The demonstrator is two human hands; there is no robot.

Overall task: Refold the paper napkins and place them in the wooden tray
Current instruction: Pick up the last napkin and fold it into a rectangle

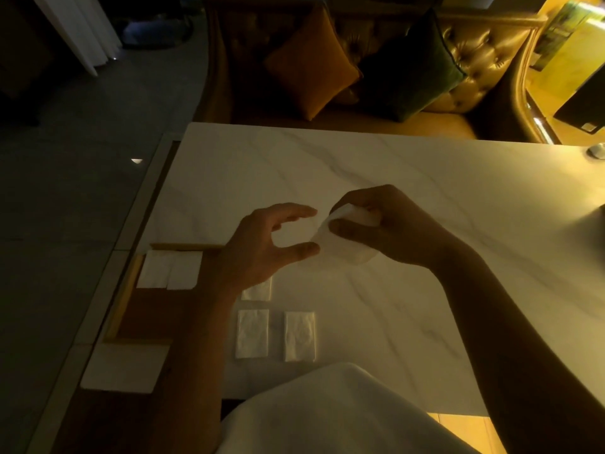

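My right hand [386, 224] pinches a crumpled white paper napkin [343, 247] above the marble table. My left hand [271, 244] hovers just left of that napkin with thumb and fingers spread and relaxed; whether it touches the paper I cannot tell. A wooden tray [154, 319] lies at the table's left edge with two folded napkins [170, 270] side by side at its far end. Three more folded napkins lie on the table near me: one [257, 291] partly under my left wrist, one [252, 334] below it, one [300, 335] to the right.
A white card or napkin stack [126, 368] sits at the tray's near end. The marble table [425, 178] stretches right and far. A tufted golden sofa with an orange cushion [311, 63] and a dark green cushion [415, 67] stands behind it.
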